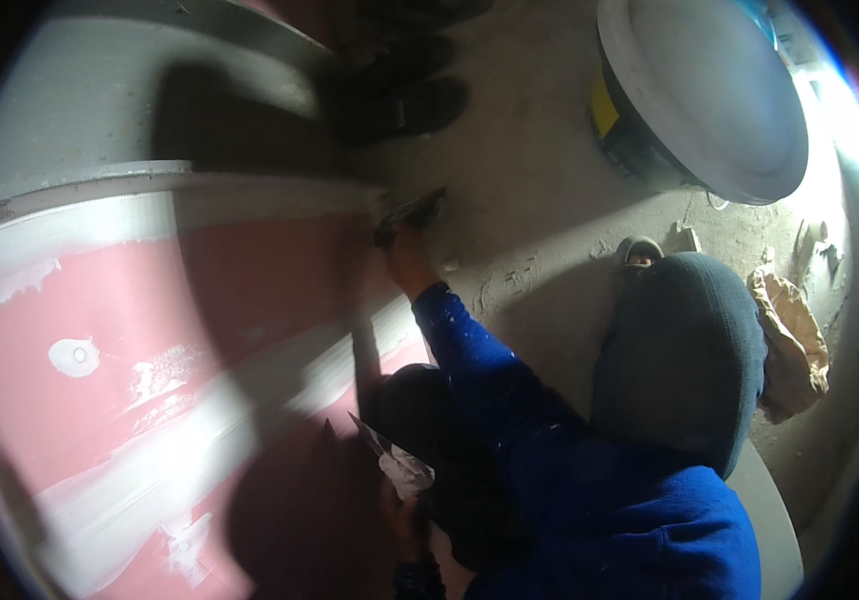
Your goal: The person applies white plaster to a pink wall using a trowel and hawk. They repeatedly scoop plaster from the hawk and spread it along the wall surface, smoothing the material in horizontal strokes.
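Observation:
My right hand (409, 258), at the end of a blue sleeve, reaches forward and is closed round a dark putty knife (417, 212). It is at the far corner of a pink drywall board (279, 250), and shadow hides whether the blade touches. Lower down, my left hand (404, 520) is closed on a second putty knife (369, 436), which carries a lump of white joint compound (407, 472). Its fingers are mostly in shadow. White bands and patches of compound cover parts of the pink board, with one round spot (74, 356) at the left.
A large lidded bucket (704, 95) stands at the upper right. Dark shoes (404, 105) lie on the concrete floor (524, 160) beyond my right hand. My bent grey-clad knee (679, 350) is at the right, beside a crumpled brown paper bag (789, 345). A grey surface (99, 110) borders the board.

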A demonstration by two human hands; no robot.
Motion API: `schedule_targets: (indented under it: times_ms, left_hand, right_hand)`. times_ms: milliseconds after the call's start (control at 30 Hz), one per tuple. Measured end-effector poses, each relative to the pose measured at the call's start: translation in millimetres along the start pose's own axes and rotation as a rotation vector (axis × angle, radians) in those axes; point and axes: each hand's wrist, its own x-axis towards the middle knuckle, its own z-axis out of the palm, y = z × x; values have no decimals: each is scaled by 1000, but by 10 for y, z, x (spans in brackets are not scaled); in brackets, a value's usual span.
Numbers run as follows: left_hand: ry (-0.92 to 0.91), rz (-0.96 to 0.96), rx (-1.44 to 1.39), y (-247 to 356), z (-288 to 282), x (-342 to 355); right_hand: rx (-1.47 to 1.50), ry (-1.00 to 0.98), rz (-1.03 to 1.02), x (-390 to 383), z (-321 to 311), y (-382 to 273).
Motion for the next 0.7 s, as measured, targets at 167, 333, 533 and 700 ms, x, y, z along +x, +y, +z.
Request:
schedule_targets:
  times_ms: [167,333,533,700]
  left_hand:
    - [-4,-15,24,65,26,10]
    - [-1,-1,-18,31,44,2]
    - [-67,-89,-41,1,-13,13]
    - [17,18,-21,-3,37,10]
  right_hand:
    - [-216,-72,-86,171,-11,472]
    - [-315,107,-373,232,-51,692]
    - [-169,-292,-202,555,-532,498]
    - [-163,-397,-175,721,-588,275]
